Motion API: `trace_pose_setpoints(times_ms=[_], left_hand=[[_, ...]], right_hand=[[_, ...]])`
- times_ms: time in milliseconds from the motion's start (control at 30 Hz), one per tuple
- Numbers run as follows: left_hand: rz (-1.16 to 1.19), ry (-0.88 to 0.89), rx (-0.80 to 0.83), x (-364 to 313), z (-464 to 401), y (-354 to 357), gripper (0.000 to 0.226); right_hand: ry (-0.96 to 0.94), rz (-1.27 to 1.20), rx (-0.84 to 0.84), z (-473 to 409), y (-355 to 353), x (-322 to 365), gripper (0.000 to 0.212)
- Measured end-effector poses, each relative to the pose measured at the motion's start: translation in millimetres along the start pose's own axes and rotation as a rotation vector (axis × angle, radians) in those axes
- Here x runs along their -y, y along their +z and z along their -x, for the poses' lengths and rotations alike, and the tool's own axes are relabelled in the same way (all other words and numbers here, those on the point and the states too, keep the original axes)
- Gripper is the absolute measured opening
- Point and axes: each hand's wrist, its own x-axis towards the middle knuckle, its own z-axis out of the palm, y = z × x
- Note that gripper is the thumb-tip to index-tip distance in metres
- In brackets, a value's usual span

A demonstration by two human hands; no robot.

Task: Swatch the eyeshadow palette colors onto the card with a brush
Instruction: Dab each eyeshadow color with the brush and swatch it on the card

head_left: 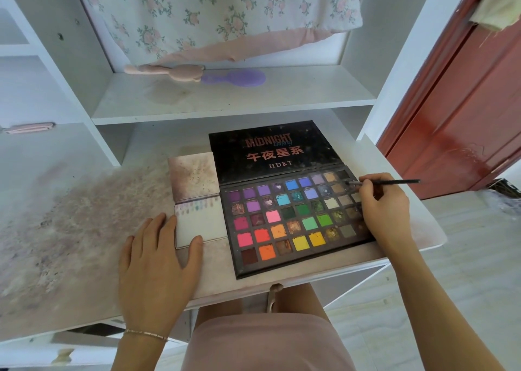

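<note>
An open eyeshadow palette [293, 215] with several rows of colored pans lies on the desk, its black lid folded back. My right hand [384, 204] pinches a thin dark brush [394, 182], whose tip touches a dark pan at the palette's top right corner. Left of the palette lies a white card [201, 225] with a row of faint swatches along its top edge. My left hand [158, 260] rests flat on the desk, thumb and fingertips touching the card's lower left corner.
A stained card or pad [194, 176] lies just behind the white card. The desk surface [70, 229] is smeared with pink powder. A purple hairbrush [239, 77] and a pink item sit on the shelf above. A red door [462, 102] stands at right.
</note>
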Motion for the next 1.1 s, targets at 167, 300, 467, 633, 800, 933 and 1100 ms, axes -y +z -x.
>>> trace_pose_setpoints(times_ms=[167,300,467,633,800,933,1100], left_hand=[[0.007,-0.007,0.005,-0.4,0.2,-0.1,0.073],[0.001,-0.010,0.010,-0.4,-0.1,0.1,0.072],[0.005,-0.006,-0.013,-0.4,0.2,0.2,0.075],[0.013,-0.012,0.000,0.0,1.1,-0.5,0.066],[0.020,-0.011,-0.016,-0.5,1.8,-0.8,0.061],[0.028,-0.018,-0.034,-0.9,1.0,-0.1,0.054],[0.028,-0.023,-0.047,-0.7,1.3,0.8,0.054]], right_hand=[[0.015,-0.061,-0.038,3.2,-2.0,4.8,0.012],[0.014,-0.177,-0.001,8.1,3.3,19.5,0.012],[-0.072,-0.346,0.188,28.6,31.8,48.6,0.026],[-0.182,-0.405,0.400,47.6,65.6,74.2,0.024],[-0.208,-0.398,0.496,53.8,94.9,91.2,0.022],[-0.211,-0.386,0.513,51.0,105.0,96.8,0.021],[-0.214,-0.339,0.532,51.1,108.0,95.9,0.019]])
